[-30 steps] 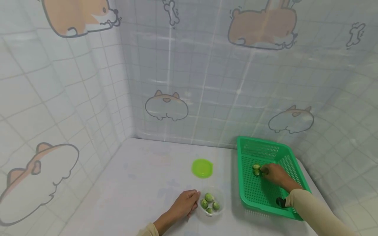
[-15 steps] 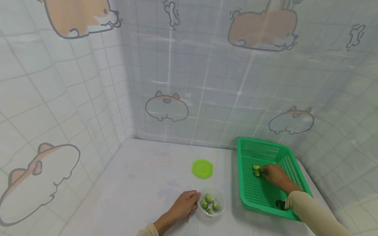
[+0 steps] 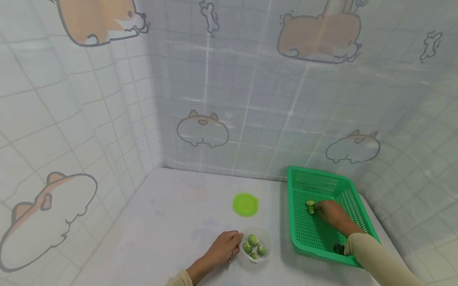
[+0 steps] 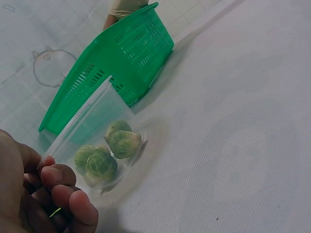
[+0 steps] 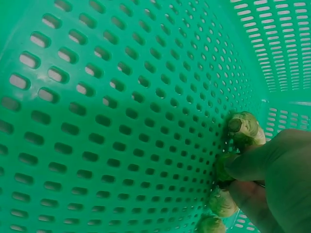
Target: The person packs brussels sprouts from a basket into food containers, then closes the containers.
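Little is seen to have changed over the last second: inside the green basket [image 3: 291, 206], set along the right edge of the bench [image 3: 171, 222] near its far right corner, the right hand [image 3: 334, 216] has been turned slightly, with its knuckles carried a little higher over the same spot. In the right wrist view, a dark green sprout [image 5: 224, 166] is pinched between thumb and finger — the hold is close, though partly hidden, and whether any weight has been taken off the basket cannot be told. Above it a pale sprout [image 5: 247, 127] is shown with its stem end exposed; below it two lower sprouts [image 5: 222, 203] are left untouched. Left of the basket, farther from the far edge of the bench, a clear bowl [image 3: 266, 237] is steadied by the left hand [image 3: 222, 249], its rim pinched between curled fingers and thumb. Four sprouts [image 3: 253, 239] are contained in it, the same count as a second ago. Between the bowl and the far edge a bright green lid [image 3: 245, 204] is laid flat, apart from both hands. The change is judged to be a settling of the grasp, with the sprout not yet lifted clear.
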A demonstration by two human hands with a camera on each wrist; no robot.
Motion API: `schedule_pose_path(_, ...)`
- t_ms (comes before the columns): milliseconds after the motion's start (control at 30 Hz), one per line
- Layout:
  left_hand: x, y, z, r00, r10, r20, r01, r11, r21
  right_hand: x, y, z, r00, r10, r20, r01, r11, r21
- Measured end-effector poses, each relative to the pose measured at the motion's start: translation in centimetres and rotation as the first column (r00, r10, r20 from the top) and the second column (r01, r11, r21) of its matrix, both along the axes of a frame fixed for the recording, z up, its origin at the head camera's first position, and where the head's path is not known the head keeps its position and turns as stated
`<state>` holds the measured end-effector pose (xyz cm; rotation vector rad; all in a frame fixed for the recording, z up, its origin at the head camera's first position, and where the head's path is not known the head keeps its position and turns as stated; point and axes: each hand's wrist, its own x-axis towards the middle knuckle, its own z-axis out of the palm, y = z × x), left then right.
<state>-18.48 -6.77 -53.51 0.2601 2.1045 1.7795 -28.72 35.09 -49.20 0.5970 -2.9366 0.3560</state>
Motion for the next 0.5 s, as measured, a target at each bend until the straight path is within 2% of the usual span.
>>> schedule_pose_path(233, 0.0, 0.0, -0.3, 1.000, 0.000, 0.005, 0.000, 1.000, 0.000, 0.4, 0.6, -0.2, 1.000, -0.013, 0.004, 0.013, 0.997, -0.082)
schedule_pose_path(500, -0.1, -0.1, -0.1, 1.000, -0.012, 0.000, 0.012, 1.000, 0.000, 1.2, 0.6, 0.5, 0.990, -0.040, 0.136, 0.069, 0.975, -0.210)
